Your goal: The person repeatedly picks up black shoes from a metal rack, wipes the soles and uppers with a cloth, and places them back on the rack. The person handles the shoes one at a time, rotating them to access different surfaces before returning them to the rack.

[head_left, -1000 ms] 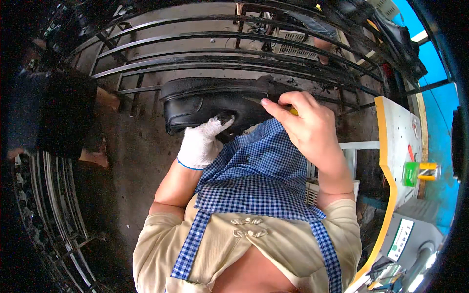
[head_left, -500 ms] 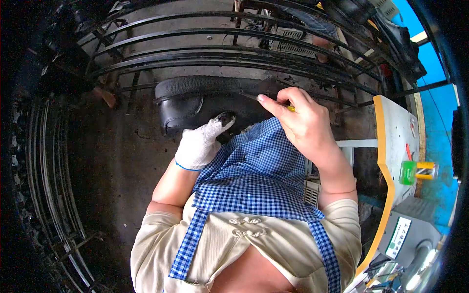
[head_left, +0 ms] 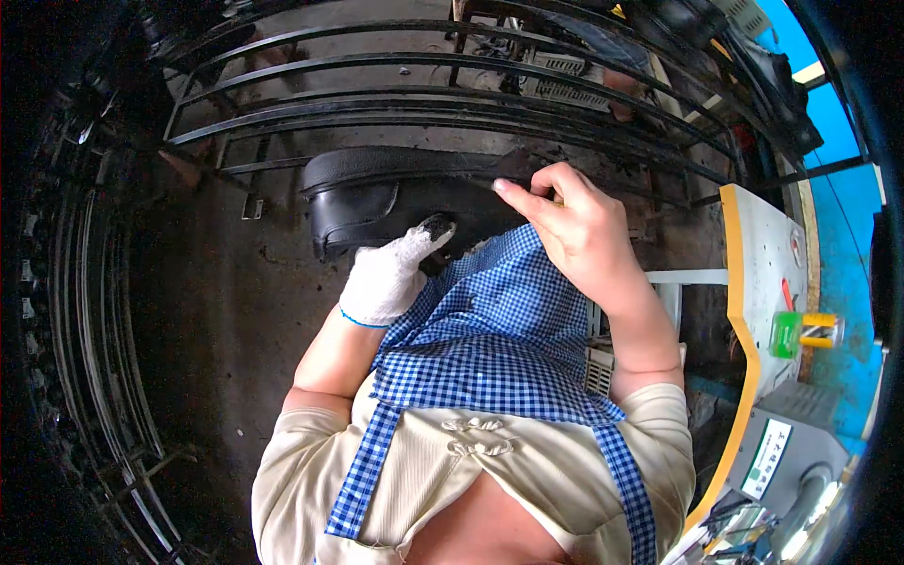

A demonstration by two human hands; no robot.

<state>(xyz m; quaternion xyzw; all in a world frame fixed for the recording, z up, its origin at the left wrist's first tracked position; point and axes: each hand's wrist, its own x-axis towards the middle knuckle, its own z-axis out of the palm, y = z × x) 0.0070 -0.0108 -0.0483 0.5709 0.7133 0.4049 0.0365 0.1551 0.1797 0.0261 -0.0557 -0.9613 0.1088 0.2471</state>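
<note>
A black leather shoe (head_left: pixel 348 212) lies on its side above my lap, its thick ridged sole (head_left: pixel 377 168) turned up and away from me. My left hand (head_left: pixel 384 282), in a white knit glove with a blackened thumb tip, is closed on the shoe's upper; its other fingers are hidden beneath. My bare right hand (head_left: pixel 579 221) is closed in a pinch at the sole edge toward the shoe's right end. Between thumb and forefinger it holds a thin tool, mostly hidden, whose yellow part shows in the earlier frame. The shoe's right end is partly behind this hand.
A black metal rail rack (head_left: pixel 414 61) runs across beyond the shoe. To my right stands a white, yellow-edged table (head_left: pixel 763 245) with a green-and-yellow container (head_left: pixel 800 334) and a grey machine (head_left: pixel 791 443). Another metal rack (head_left: pixel 94 377) stands at the left. A plastic crate (head_left: pixel 600 369) sits low by my right forearm.
My right hand has shifted slightly left along the sole edge, and the yellow part between its fingers is no longer visible. The shoe has moved slightly right. Beyond it, the rack's left end looks shifted.
</note>
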